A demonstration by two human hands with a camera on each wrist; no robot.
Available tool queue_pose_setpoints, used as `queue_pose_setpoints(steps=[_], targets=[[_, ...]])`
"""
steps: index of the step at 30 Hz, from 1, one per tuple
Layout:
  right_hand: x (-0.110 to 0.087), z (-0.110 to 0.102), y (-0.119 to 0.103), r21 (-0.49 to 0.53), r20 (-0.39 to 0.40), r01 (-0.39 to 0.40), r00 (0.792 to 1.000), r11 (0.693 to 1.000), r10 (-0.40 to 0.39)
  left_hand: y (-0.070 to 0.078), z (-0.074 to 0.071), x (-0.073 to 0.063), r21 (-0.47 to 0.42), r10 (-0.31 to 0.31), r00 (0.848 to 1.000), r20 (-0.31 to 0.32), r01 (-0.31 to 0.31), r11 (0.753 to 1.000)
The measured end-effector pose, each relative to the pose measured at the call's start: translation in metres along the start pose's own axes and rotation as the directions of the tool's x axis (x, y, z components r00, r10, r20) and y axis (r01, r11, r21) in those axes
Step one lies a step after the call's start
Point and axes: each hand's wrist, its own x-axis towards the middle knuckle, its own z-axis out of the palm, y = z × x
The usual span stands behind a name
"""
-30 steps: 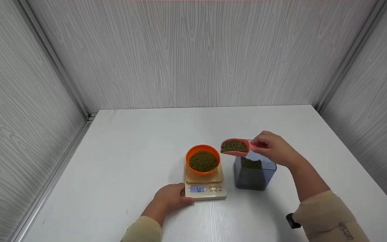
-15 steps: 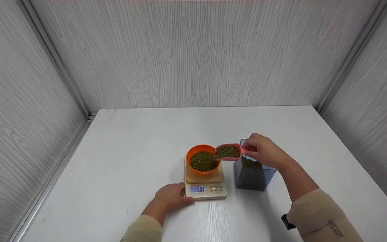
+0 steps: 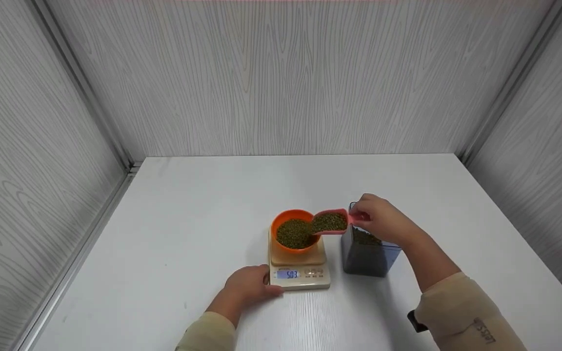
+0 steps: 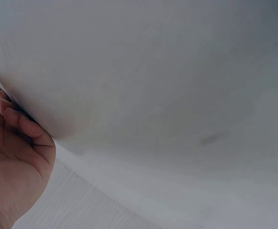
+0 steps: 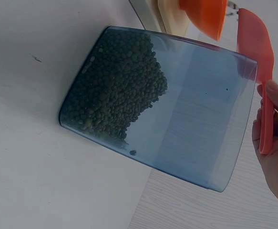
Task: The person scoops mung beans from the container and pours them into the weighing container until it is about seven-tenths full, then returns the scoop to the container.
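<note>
In the head view my right hand (image 3: 381, 219) pinches the handle of a pink scoop (image 3: 331, 221) heaped with green mung beans. The scoop's lip is over the right rim of an orange bowl (image 3: 294, 214), which also holds mung beans. Below the bowl is a beige digital kitchen scale (image 3: 312, 280) reading about 503. My left hand (image 3: 249, 286) grips the scale's left front corner, thumb along its front edge. In the right wrist view a few beans drop between scoop (image 5: 268, 119) and bowl (image 5: 210, 14). Only curled fingers (image 4: 24, 124) and a sliver of scale show in the left wrist view.
Right of the scale stands a bluish see-through container (image 3: 371, 261), partly filled with mung beans, under my right wrist. Everything rests on a white table (image 3: 203, 195) with grey wood-grain panels (image 3: 281, 78) at the back and sides.
My right hand has moved left and slightly down, bringing the full scoop from above the container to the bowl's rim, where it now tips. My left hand and the scale stay put.
</note>
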Motion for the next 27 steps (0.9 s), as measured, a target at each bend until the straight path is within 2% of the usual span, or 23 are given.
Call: queue_pose_setpoints(steps=[14,22,27], targets=[[0.004,0.002,-0.006,-0.047,0.018,-0.005,1.000,0.999,0.006,-0.001,0.001,0.002,0.002,0.002,1.000,0.005,-0.002,1.000],[0.008,0.005,-0.012,-0.077,-0.006,0.036,0.999,0.996,-0.037,0.000,0.001,-0.001,0.010,0.025,0.999,-0.031,-0.025,1.000],[0.011,0.007,-0.017,-0.065,0.008,0.020,1.000,0.998,-0.019,0.000,0.002,0.001,-0.002,0.006,1.000,-0.023,-0.006,1.000]])
